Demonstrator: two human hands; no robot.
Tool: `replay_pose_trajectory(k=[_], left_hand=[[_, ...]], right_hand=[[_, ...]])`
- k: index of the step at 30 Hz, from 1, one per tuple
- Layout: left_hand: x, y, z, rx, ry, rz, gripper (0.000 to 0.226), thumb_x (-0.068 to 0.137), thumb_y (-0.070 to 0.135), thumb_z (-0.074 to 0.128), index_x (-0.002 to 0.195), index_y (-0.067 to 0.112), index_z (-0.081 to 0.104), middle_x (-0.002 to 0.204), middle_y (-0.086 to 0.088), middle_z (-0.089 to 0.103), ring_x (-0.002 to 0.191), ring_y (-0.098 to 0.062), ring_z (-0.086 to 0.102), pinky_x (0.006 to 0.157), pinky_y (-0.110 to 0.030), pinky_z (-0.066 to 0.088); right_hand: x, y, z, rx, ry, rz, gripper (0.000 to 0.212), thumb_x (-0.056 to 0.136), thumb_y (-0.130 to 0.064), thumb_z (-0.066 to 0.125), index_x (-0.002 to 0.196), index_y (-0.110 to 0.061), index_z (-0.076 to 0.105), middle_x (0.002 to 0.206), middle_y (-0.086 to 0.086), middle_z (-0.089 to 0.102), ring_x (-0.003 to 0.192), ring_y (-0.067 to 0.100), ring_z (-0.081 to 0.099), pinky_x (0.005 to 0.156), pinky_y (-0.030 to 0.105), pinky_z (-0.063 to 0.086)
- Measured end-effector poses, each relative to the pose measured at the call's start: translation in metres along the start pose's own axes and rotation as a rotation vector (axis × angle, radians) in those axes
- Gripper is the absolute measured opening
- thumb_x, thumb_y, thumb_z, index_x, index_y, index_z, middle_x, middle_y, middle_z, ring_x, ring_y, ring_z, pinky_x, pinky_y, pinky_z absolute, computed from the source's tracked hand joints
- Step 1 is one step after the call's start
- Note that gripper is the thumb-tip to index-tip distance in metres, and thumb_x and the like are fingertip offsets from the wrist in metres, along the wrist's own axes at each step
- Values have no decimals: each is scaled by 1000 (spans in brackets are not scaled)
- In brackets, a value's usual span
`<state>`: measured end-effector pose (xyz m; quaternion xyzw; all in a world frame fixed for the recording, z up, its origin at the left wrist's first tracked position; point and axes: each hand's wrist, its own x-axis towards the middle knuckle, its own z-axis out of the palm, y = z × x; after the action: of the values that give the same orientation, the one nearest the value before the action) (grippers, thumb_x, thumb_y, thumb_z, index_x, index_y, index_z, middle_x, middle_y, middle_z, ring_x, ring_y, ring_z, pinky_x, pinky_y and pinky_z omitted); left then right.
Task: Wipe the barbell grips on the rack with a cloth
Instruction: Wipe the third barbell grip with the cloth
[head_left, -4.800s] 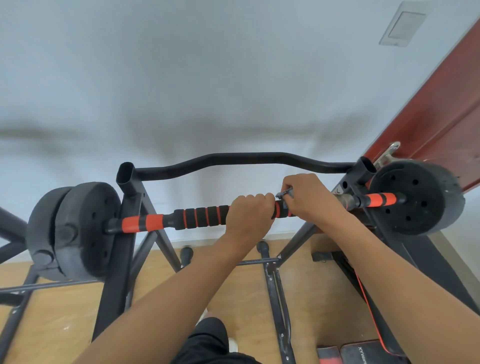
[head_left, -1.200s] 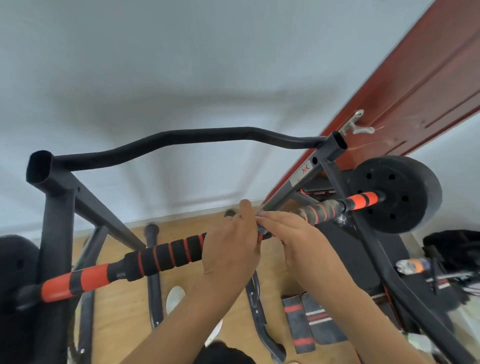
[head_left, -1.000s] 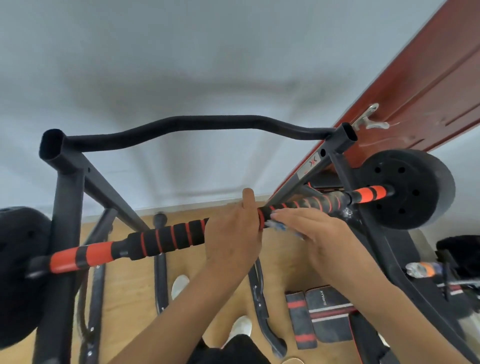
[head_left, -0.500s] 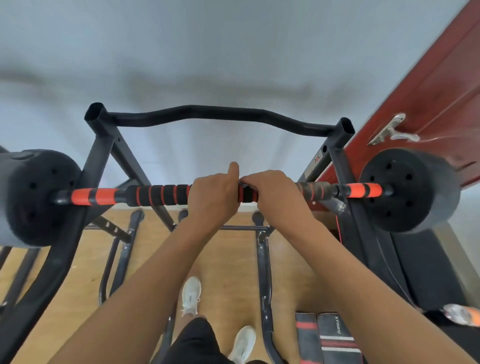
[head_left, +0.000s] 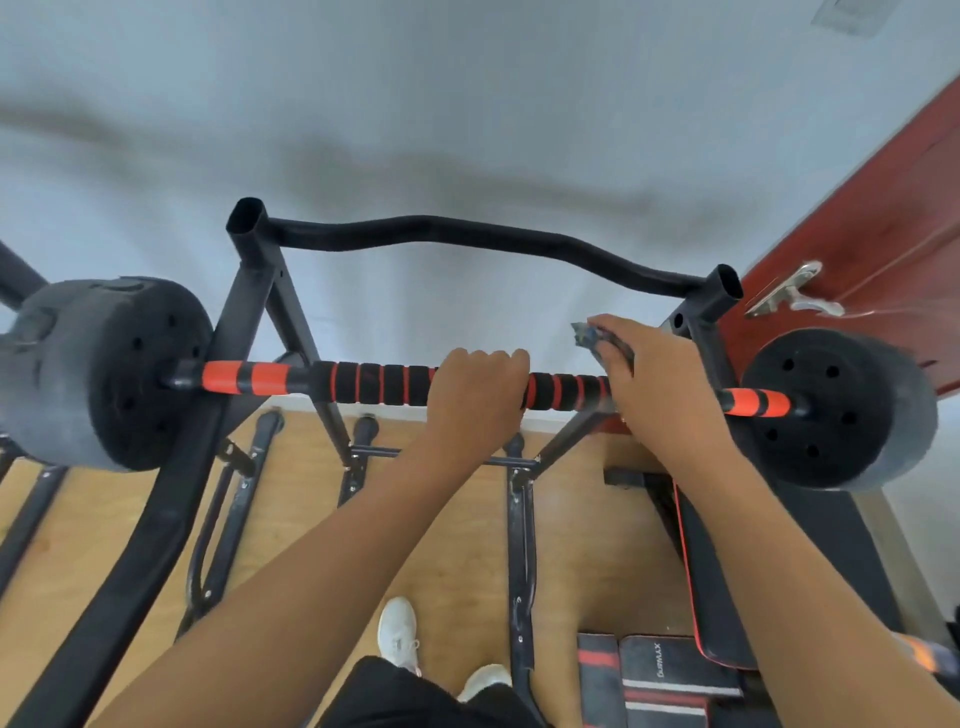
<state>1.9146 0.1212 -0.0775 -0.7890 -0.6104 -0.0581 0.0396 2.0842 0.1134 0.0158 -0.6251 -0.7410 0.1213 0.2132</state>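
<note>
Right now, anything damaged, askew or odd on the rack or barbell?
Nothing stands out. The barbell sits level on the rack, with a weight plate on each end. The left hand grips the foam grip; the right hand presses a cloth on it. No visible tears.

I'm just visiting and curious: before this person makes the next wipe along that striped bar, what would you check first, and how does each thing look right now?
1. Cloth in hand: ok. The right hand grips a small crumpled grey-blue cloth.
2. Cloth on the grip: ok. That hand is wrapped over the black foam grip with orange rings.
3. Bar steadied: ok. The left hand grips the barbell near its middle.
4. Bar seated on the black steel rack: cannot tell; the cradles are hidden.
5. Room to slide right: ok. The orange sleeve lies bare before the black weight plate.
6. Left grip section wiped: cannot tell.
</note>
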Motion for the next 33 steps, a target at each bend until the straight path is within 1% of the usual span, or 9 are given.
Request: replay_pose_trajectory(k=[6, 11, 15, 18, 20, 23, 26, 30, 33], left_hand=[[12, 1, -13, 12, -147, 22, 12, 88, 16, 64, 88, 23, 55, 63, 3, 43, 62, -19, 52, 62, -31, 39], [48, -16, -28, -312, -648, -33, 21, 80, 29, 78, 90, 14, 66, 65, 3, 65, 52, -15, 59, 60, -28, 50], [66, -27, -34, -555, -979, -48, 24, 82, 25, 82, 88, 5, 71, 62, -3, 64, 50, -17, 55, 54, -26, 50], [58, -24, -32, -494, -814, -24, 35, 79, 40, 85, 88, 11, 69, 66, 4, 70, 54, -13, 64, 60, -28, 53], [44, -16, -25, -263, -485, 18, 42, 77, 53, 83, 92, 19, 63, 75, 7, 68, 67, -15, 66, 67, -30, 50], [18, 2, -8, 10, -99, 105, 25, 91, 43, 72, 93, 23, 56, 70, 6, 50, 65, -18, 52, 65, -32, 34], [9, 7, 5, 81, 27, 88, 26, 87, 25, 69, 77, 22, 46, 55, 7, 29, 50, -18, 40, 51, -30, 19], [26, 6, -3, -28, -144, 55, 13, 91, 24, 61, 81, 20, 54, 61, 5, 46, 58, -17, 52, 55, -29, 36], [51, -3, -17, -207, -460, 3, 18, 84, 33, 73, 85, 18, 63, 67, 3, 63, 58, -15, 60, 59, -28, 48]], right_hand=[[2, -11, 30, -254, -355, 27, 28, 97, -5, 52, 118, -16, 67, 106, 5, 70, 101, 24, 64, 92, 35, 48], [-20, -4, 38, -191, -172, 46, 53, 87, 7, 49, 124, -27, 66, 93, -9, 62, 85, 11, 55, 72, 27, 48], [-29, 0, 45, -177, -130, 33, 49, 91, 2, 51, 123, -32, 63, 86, -21, 49, 82, 3, 42, 62, 11, 30], [-26, -3, 30, -113, -194, 35, 44, 94, 4, 52, 124, -26, 64, 91, -9, 61, 85, 11, 57, 70, 25, 49], [-18, -1, 23, -162, -177, 4, 25, 100, -10, 53, 116, -25, 66, 86, -2, 65, 77, 16, 62, 71, 37, 58], [-1, 0, 22, -211, -145, -24, 12, 101, -28, 52, 97, -23, 62, 76, 2, 61, 67, 18, 60, 65, 38, 57], [1, -7, 30, -321, -152, -65, 18, 101, -26, 49, 85, -22, 55, 75, -2, 56, 70, 16, 53, 72, 31, 44], [-8, -4, 44, -315, -148, -45, 16, 80, -6, 74, 75, -18, 64, 68, -3, 55, 63, 18, 48, 65, 31, 31], [-15, 4, 45, -199, -79, -46, 7, 89, -10, 68, 94, -14, 70, 77, 1, 45, 67, 20, 46, 64, 37, 45]])
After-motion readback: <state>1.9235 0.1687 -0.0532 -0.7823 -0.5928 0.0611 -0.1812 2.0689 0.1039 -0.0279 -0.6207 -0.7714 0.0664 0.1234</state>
